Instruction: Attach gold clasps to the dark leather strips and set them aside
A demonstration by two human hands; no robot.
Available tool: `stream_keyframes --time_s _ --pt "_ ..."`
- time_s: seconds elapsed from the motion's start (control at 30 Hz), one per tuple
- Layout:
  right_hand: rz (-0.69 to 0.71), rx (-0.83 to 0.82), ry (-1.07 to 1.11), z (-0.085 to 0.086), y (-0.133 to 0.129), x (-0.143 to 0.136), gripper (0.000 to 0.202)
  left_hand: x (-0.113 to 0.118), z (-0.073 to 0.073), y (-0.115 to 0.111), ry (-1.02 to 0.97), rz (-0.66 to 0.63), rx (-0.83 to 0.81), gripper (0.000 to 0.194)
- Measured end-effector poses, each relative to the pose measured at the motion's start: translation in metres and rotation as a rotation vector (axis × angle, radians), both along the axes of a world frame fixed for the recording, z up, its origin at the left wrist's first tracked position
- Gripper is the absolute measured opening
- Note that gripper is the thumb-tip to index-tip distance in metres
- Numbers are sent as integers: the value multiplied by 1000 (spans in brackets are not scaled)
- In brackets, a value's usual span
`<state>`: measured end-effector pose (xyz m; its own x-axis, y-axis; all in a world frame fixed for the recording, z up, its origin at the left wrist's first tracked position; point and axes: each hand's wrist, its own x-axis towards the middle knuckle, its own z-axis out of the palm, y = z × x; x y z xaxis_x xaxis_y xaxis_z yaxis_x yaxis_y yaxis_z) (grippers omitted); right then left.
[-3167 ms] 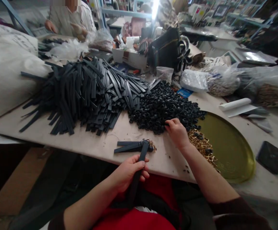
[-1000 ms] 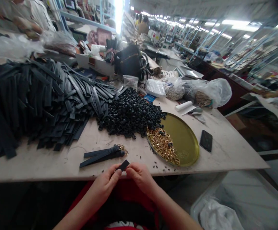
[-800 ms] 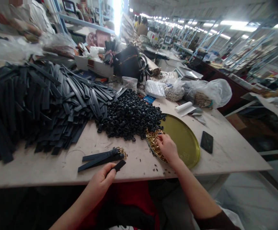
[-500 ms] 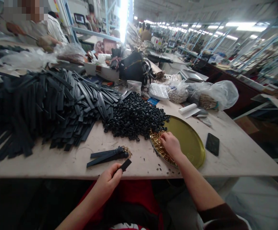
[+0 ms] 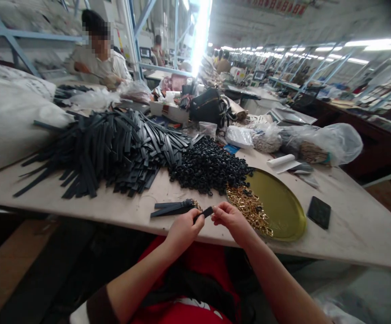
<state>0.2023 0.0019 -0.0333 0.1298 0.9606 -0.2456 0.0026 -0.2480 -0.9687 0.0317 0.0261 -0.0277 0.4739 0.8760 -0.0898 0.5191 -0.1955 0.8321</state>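
Observation:
My left hand (image 5: 186,228) pinches a short black strap (image 5: 206,212) near the table's front edge. My right hand (image 5: 228,217) is closed at the strap's right end; what its fingertips hold is too small to make out. Just behind my left hand lie several black straps with gold buckles (image 5: 171,208). Gold buckles (image 5: 249,208) fill the left part of a round golden tray (image 5: 283,207). Behind my hands is a heap of small black loops (image 5: 212,166), and left of it a large pile of black straps (image 5: 114,148).
A phone (image 5: 319,212) lies right of the tray. Clear plastic bags (image 5: 340,143), a white roll (image 5: 283,162) and a black bag (image 5: 208,105) stand farther back. A big white sack (image 5: 9,117) is at the left. Across the table is a person (image 5: 104,67).
My right hand has left the buckles in the tray and moved to the strap in my left hand. The view has turned left, bringing the white sack in.

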Motion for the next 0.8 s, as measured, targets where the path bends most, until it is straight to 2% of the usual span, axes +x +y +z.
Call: stream_keyframes --time_s 0.07,0.23,0.5,0.63,0.8 --pt "-7 -50 183 2 -8 -15 32 -7 -3 -3 44 2 7 28" --pt "-3 -95 357 -4 -18 -31 29 -23 -9 -12 76 -27 8 26" --pt "-74 -49 345 -14 -24 -54 26 -28 -6 -17 -132 -88 -100 25" --pt "-160 -60 342 -18 -23 -55 24 -32 -7 -14 -145 -96 -152 22" --pt "-218 -89 411 -19 -21 -69 26 -33 -11 -11 -206 -46 -202 22"
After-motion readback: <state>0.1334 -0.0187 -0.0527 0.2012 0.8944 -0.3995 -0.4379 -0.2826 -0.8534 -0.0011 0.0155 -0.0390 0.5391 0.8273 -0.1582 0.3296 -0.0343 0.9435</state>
